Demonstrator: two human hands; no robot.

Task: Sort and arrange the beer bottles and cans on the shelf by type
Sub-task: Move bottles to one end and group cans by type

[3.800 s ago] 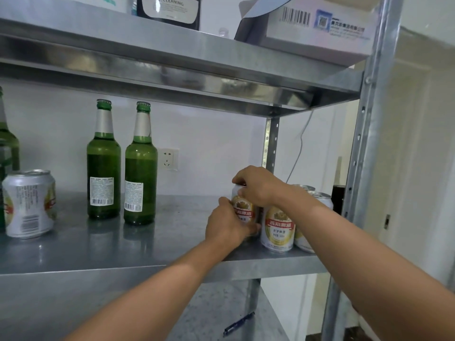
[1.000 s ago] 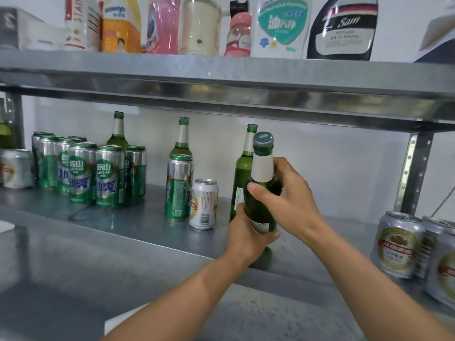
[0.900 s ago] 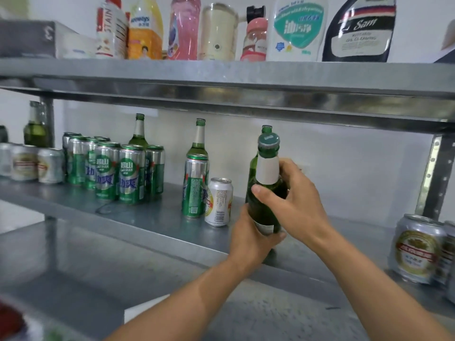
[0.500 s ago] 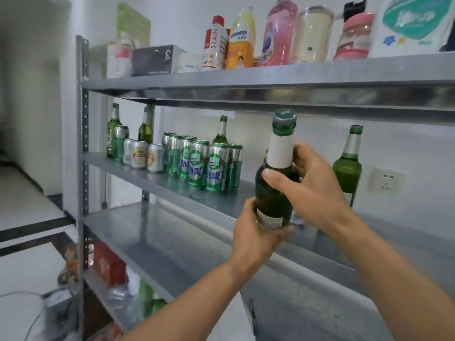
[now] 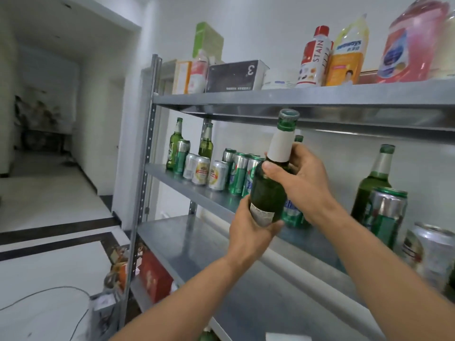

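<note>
**While both hands are gripping one green bottle, cans are standing in rows**

As the forearms are reaching up from below, the left hand (image 5: 248, 232) is cupping the lower body of the green bottle (image 5: 268, 193), fingers curling round its white label. The right hand (image 5: 302, 183) is wrapping the shoulder, thumb lying across the front. Bottle is hanging nearly upright, clear of the middle shelf (image 5: 209, 195), in front of the green cans (image 5: 240, 173).

Neck wrap is showing blank white; the lower label's print is too small to read. Up top, a red-capped bottle (image 5: 314, 57) is reading "STAIN" and a black box (image 5: 234, 76) is showing a "3" (turned over).

Standing on the middle shelf:
- two far-left bottles (image 5: 175, 143)
- one right-side bottle (image 5: 371, 183)
- one bottle cap (image 5: 298, 138) peeking behind the held neck
- three pale cans (image 5: 201, 167) in red and gold
- at least three green cans clustering, with the hands hiding more
</note>
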